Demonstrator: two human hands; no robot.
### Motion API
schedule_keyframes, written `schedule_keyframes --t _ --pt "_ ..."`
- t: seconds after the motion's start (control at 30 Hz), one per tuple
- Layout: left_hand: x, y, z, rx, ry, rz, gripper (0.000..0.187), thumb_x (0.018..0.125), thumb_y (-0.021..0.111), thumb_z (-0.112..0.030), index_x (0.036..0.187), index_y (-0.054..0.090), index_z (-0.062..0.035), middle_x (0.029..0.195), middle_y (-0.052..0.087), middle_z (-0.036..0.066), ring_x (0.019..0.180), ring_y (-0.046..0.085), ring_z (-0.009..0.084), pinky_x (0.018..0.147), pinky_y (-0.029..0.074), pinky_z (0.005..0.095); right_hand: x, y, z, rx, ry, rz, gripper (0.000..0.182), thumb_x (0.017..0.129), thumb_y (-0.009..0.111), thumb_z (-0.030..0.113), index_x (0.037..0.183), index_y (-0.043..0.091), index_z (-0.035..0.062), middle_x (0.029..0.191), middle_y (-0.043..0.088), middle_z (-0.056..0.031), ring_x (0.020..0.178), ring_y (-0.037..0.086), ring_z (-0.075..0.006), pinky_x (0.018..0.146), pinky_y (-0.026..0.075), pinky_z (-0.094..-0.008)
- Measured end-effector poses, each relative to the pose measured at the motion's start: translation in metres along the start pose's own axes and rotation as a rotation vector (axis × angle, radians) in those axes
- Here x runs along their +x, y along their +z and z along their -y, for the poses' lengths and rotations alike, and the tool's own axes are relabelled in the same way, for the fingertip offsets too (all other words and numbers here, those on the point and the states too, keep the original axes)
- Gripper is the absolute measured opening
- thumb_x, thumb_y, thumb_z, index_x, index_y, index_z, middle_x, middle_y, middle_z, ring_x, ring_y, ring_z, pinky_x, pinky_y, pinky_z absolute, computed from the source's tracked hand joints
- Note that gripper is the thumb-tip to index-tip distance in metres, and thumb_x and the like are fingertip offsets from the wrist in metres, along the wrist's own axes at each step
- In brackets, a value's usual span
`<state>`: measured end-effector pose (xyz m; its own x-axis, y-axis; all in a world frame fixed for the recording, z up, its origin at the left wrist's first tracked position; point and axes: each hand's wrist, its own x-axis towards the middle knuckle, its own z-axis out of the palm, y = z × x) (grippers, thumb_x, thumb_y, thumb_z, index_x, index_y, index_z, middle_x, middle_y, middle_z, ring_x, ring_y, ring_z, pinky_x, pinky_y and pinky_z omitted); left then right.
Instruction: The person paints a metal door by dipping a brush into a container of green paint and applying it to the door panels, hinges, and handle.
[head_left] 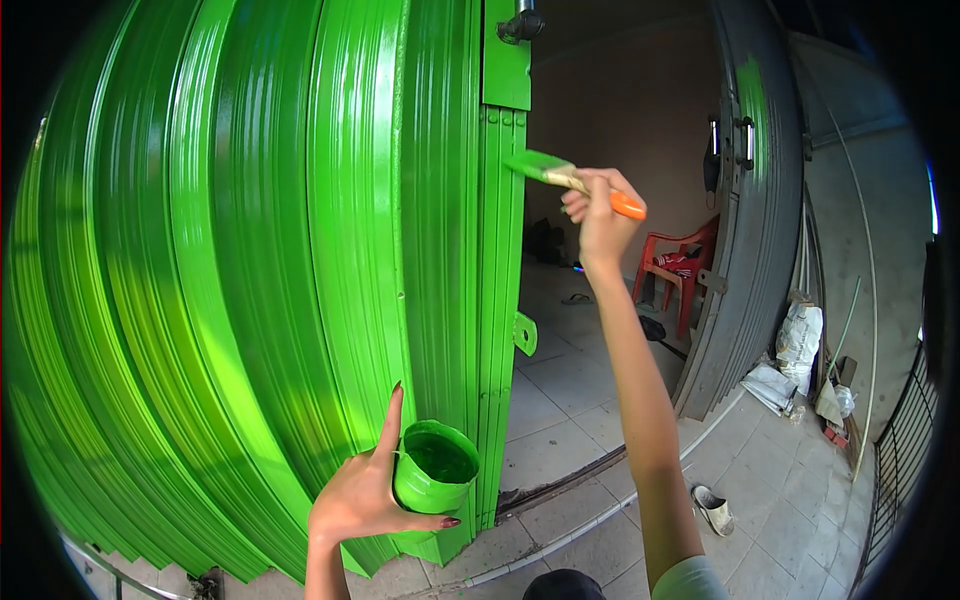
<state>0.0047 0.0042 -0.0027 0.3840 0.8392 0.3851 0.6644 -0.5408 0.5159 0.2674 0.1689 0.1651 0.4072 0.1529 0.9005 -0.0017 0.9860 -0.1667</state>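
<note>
My right hand (pixel 608 228) is closed round the orange handle of a paintbrush (pixel 538 165). The brush lies nearly level, and its green-coated bristles meet or nearly meet the edge strip of the ribbed green metal folding door (pixel 360 200). Low in front of that door, my left hand (pixel 352 497) grips a paint container (pixel 428 494) smeared green outside. Its thumb and a finger show to either side of the container; the other fingers are hidden behind it. Dark green paint shows inside the open top.
Beyond the doorway stands a red plastic chair (pixel 680 265). A grey folding door (pixel 745 240) with a green patch is at right. White sacks (pixel 800 345) lean near the wall, and a shoe (pixel 713 510) lies on the tiles. A floor track (pixel 560 483) crosses the threshold.
</note>
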Motion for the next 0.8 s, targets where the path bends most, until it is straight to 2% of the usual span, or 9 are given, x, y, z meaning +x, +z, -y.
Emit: schedule_keyframes --t 0.1,0.17,0.2,0.3,0.33,0.43,0.57,0.6,0.8 --pt "-0.002 0.0 0.003 -0.011 0.001 -0.004 0.135 0.055 0.084 -0.045 0.146 -0.009 -0.0049 0.104 0.064 0.023 0.089 0.065 0.0399 0.087 0.052 0.0406 -0.025 -0.041 0.031 -0.132 0.103 0.24 0.017 0.08 0.05 0.003 0.071 0.063 -0.003 0.055 0.058 -0.0071 0.044 0.052 -0.008 0.041 0.038 -0.0206" --pt "-0.002 -0.001 0.002 -0.007 -0.008 -0.004 0.135 0.055 0.084 -0.044 0.146 -0.008 -0.0054 0.103 0.064 0.023 0.087 0.065 0.0404 0.086 0.052 0.0408 -0.03 -0.057 0.05 -0.325 0.192 0.521 0.017 0.076 0.05 0.002 0.066 0.062 -0.004 0.055 0.059 -0.0061 0.045 0.053 -0.0078 0.042 0.038 -0.0226" --pt "-0.001 0.0 0.003 -0.01 0.006 -0.025 0.134 0.055 0.084 -0.042 0.146 -0.008 -0.0061 0.103 0.065 0.023 0.086 0.065 0.0412 0.085 0.052 0.0412 -0.037 -0.052 0.056 -0.388 0.07 0.611 0.013 0.071 0.053 0.004 0.061 0.06 -0.0013 0.052 0.058 -0.007 0.041 0.052 -0.0126 0.042 0.038 -0.026" --pt "0.0 0.001 0.005 -0.01 0.011 -0.029 0.133 0.056 0.084 -0.04 0.146 -0.008 -0.0064 0.102 0.064 0.024 0.085 0.065 0.0419 0.085 0.052 0.0413 -0.052 -0.043 0.061 -0.617 -0.356 0.906 0.011 0.065 0.056 0.008 0.057 0.056 0.0022 0.046 0.052 -0.0089 0.038 0.05 -0.0208 0.042 0.039 -0.0289" --pt "0.001 0.002 0.007 -0.02 0.027 -0.035 0.134 0.055 0.084 -0.038 0.146 -0.008 -0.0065 0.102 0.064 0.024 0.086 0.065 0.0421 0.086 0.052 0.0413 -0.058 -0.037 0.068 -0.734 -0.371 0.989 0.014 0.061 0.059 0.014 0.052 0.053 0.0051 0.042 0.045 -0.0094 0.038 0.047 -0.0268 0.043 0.039 -0.0311" --pt "0.0 -0.001 0.007 -0.052 0.045 -0.067 0.133 0.055 0.085 -0.035 0.146 -0.008 -0.0068 0.102 0.064 0.024 0.087 0.065 0.0422 0.087 0.052 0.0416 -0.065 -0.02 0.065 -0.814 -0.394 1.204 0.019 0.061 0.059 0.017 0.05 0.051 0.0041 0.04 0.043 -0.0099 0.038 0.047 -0.028 0.043 0.04 -0.0335" --pt "-0.005 -0.006 0.005 -0.087 0.049 -0.072 0.132 0.054 0.084 -0.034 0.146 -0.006 -0.0069 0.102 0.065 0.024 0.088 0.065 0.0415 0.089 0.05 0.0414 -0.073 0.004 0.054 -0.92 -0.445 1.323 0.025 0.064 0.06 0.021 0.049 0.052 0.0029 0.042 0.045 -0.0125 0.042 0.05 -0.0322 0.043 0.042 -0.0387" --pt "-0.006 -0.008 0.004 -0.164 -0.026 -0.077 0.136 0.048 0.087 -0.028 0.148 -0.003 -0.0087 0.106 0.064 0.021 0.103 0.062 0.0358 0.098 0.045 0.04 -0.077 0.01 0.049 -0.944 -0.456 1.339 0.024 0.064 0.06 0.02 0.049 0.052 0.0028 0.042 0.045 -0.0124 0.042 0.05 -0.0319 0.043 0.042 -0.0384" --pt "-0.015 -0.014 0.01 -0.303 0.031 -0.146 0.137 0.045 0.088 -0.024 0.148 -0.001 -0.0075 0.112 0.061 0.018 0.109 0.059 0.0291 0.101 0.04 0.0396 -0.09 0.023 0.025 -1.015 -0.498 1.458 0.028 0.066 0.06 0.02 0.047 0.048 0.0023 0.043 0.045 -0.0129 0.042 0.048 -0.0315 0.04 0.04 -0.0388"
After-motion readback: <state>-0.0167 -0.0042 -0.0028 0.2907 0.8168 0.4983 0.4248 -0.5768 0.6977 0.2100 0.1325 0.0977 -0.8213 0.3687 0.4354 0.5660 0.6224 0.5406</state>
